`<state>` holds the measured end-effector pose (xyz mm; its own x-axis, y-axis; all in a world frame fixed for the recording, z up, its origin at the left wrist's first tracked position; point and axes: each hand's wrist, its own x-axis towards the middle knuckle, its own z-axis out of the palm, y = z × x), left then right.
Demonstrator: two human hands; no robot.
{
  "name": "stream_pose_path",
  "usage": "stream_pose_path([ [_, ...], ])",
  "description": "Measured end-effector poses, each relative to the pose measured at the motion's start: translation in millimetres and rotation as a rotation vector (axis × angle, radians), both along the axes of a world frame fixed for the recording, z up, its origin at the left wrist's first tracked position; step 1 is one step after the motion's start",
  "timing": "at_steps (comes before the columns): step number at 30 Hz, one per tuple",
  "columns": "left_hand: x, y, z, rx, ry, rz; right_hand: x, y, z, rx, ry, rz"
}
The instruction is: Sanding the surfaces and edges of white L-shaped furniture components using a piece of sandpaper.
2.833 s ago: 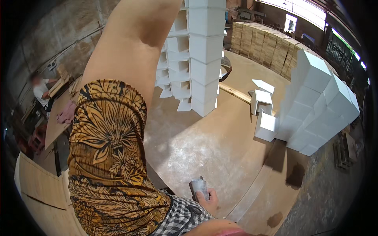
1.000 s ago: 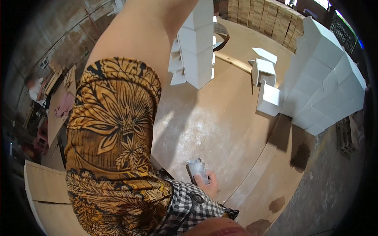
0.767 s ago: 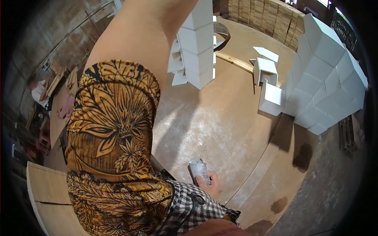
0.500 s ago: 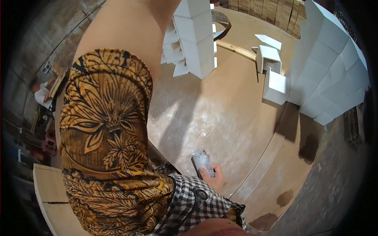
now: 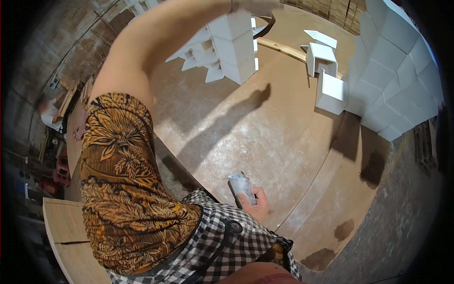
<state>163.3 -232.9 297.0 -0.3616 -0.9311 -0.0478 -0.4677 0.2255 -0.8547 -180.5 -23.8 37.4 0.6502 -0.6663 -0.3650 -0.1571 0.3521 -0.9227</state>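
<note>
My left arm, in a brown-and-gold patterned sleeve, stretches up across the view to the top edge. There my left hand (image 5: 257, 5) is only partly in view, right at the top of a stack of white box-shaped pieces (image 5: 231, 42). Its fingers are cut off by the rim. My right hand (image 5: 255, 204) is low by my checked shirt. It grips a small dusty grey block (image 5: 242, 186) that points up and away over the brown work surface (image 5: 265, 128).
A wall of stacked white boxes (image 5: 402, 66) fills the right side, with a few loose white boxes (image 5: 328, 87) in front and a wooden strip (image 5: 283, 46) behind. A pale board (image 5: 64, 232) lies lower left. Another person (image 5: 47, 111) works at far left.
The view has tipped down and my left arm has reached farther out to the white stack, which now sits near the top edge. My right hand still holds the grey block.
</note>
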Motion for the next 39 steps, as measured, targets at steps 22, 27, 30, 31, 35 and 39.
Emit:
stream_pose_path([
  [22,6.1,29.5,-137.3,0.123,0.709,0.142,6.0,5.5,-7.6,-0.214,0.027,0.074],
  [27,-57.6,-29.8,-77.9,-0.235,1.266,-0.232,2.9,0.4,-7.6,-0.224,-0.051,0.012],
  [30,-92.3,-61.3,-28.9,-0.368,1.400,-0.268,2.9,-0.7,-2.5,-0.270,-0.040,0.004],
  [31,-99.1,-73.4,-16.3,-0.437,1.285,-0.346,4.7,-1.6,-5.2,-0.244,-0.071,0.008],
  [35,-110.2,-102.5,24.4,-0.637,0.954,-0.348,9.3,2.0,-29.0,-0.293,-0.098,0.031],
  [39,-129.6,-112.9,39.1,-0.445,1.086,0.142,10.6,4.6,-12.0,-0.197,-0.017,0.022],
])
